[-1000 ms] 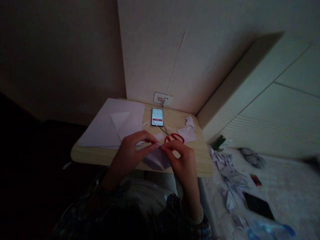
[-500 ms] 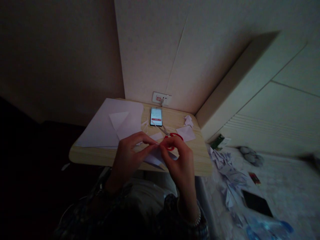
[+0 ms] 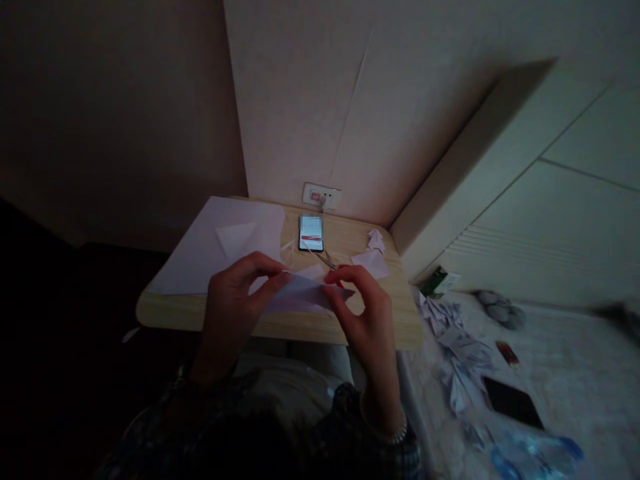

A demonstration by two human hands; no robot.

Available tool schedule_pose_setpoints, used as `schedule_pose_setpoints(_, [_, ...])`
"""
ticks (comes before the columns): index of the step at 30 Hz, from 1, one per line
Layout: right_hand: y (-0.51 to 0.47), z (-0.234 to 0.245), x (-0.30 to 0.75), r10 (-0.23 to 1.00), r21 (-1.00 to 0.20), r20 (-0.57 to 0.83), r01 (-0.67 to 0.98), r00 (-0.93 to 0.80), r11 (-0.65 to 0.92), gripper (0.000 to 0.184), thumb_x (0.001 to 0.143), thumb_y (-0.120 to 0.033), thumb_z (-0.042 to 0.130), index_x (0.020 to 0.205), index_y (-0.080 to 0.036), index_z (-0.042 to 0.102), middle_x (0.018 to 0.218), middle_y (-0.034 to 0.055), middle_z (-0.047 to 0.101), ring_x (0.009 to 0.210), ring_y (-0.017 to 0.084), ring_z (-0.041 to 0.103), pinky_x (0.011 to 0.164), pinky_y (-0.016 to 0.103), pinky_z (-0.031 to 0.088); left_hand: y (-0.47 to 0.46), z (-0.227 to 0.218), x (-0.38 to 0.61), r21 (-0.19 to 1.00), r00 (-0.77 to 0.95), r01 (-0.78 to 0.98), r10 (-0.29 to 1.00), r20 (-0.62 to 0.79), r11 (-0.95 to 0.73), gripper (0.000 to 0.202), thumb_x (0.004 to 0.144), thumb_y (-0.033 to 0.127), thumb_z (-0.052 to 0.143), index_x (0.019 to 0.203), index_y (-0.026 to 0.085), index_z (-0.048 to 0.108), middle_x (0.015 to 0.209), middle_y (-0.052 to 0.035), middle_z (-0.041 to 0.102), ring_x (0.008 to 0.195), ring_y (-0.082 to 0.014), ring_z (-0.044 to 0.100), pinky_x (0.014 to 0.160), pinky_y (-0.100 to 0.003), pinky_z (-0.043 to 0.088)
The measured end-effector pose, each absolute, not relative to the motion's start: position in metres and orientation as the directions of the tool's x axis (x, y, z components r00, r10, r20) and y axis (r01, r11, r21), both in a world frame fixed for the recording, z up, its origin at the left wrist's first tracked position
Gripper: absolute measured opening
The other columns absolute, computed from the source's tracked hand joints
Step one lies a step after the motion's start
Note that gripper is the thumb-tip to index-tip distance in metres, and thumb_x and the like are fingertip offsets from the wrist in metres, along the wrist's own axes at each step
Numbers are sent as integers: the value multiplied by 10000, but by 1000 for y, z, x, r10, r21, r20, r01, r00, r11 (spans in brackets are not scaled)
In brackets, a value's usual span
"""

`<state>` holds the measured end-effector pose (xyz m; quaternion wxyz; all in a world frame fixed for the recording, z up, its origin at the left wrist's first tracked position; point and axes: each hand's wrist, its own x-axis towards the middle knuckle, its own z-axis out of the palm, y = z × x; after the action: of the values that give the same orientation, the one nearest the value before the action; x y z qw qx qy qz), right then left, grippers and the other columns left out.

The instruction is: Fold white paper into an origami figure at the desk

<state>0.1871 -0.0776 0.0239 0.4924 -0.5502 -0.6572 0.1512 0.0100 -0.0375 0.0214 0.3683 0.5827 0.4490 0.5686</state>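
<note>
Presently, a sheet of paper (image 3: 306, 291) is held over the desk (image 3: 400, 320), pinched by the left hand (image 3: 236, 293) and the right hand (image 3: 367, 310); it could be torn if pulled unevenly, or snagged on the scissors (image 3: 331, 264) just beyond.

Bedroom, with bed (image 3: 570, 360) and headboard (image 3: 560, 213)

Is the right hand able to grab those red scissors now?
Probably yes: the scissors lie just beyond the right hand, which partly covers them. But it is pinching paper, so it would likely need to let go first.
</note>
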Motion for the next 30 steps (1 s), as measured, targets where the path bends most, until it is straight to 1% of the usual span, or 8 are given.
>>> schedule_pose_setpoints(3, [-77,22,183,864,-714,498,604,81,355,112,896,-175,610,802,-234,618,815,21,703,825,204,662,731,327,501,-36,18,10,913,52,157,926,373,-377,61,759,230,712,716,229,667,750,18,710,768,-195,684,763,-305,557])
schedule_pose_setpoints(7, [-78,22,187,860,-654,510,647,-7,393,115,908,-155,590,827,-231,617,845,34,689,847,208,653,749,330,504,-34,17,10,743,188,311,805,563,-593,100,795,174,711,889,207,700,897,-20,727,873,-190,675,832,-310,540])
schedule_pose_setpoints(12, [-81,23,185,854,-579,509,693,-104,429,112,930,-149,567,862,-222,618,875,46,669,874,210,634,760,323,498,-37,18,17,557,318,326,643,696,-764,87,841,111,654,809,182,693,917,-63,706,938,-198,680,858,-316,542])
schedule_pose_setpoints(20, [-92,35,197,845,-577,525,686,-103,443,119,923,-164,587,824,-227,610,814,27,648,814,197,627,726,327,495,-32,21,-1,632,310,386,740,597,-672,98,812,154,630,751,220,670,871,-36,706,922,-212,692,833,-329,544])
schedule_pose_setpoints(23, [-99,41,208,829,-576,558,702,-37,419,124,920,-152,576,830,-229,615,824,20,661,802,189,628,704,319,489,-25,23,-16,643,155,472,774,613,-604,83,797,197,642,732,244,662,853,-25,712,890,-221,688,857,-352,530])
schedule_pose_setpoints(26, [-100,42,210,833,-594,553,697,-9,401,118,907,-144,596,824,-226,618,825,20,662,803,187,627,701,309,488,-26,27,-18,687,97,453,797,596,-568,46,811,222,654,793,250,687,905,-25,739,921,-224,690,907,-356,520])
schedule_pose_setpoints(28, [-97,40,204,843,-608,537,679,-31,412,122,900,-136,600,817,-224,617,824,23,661,813,190,627,720,311,488,-32,30,-8,725,198,373,813,547,-579,134,780,263,716,914,253,712,967,-23,758,938,-225,693,886,-336,535])
schedule_pose_setpoints(30, [-94,39,195,845,-621,531,655,-53,431,125,898,-139,600,805,-221,606,815,25,655,821,194,626,743,319,489,-38,32,5,757,325,277,799,507,-592,150,767,265,741,915,251,719,939,-14,771,894,-215,706,834,-311,548])
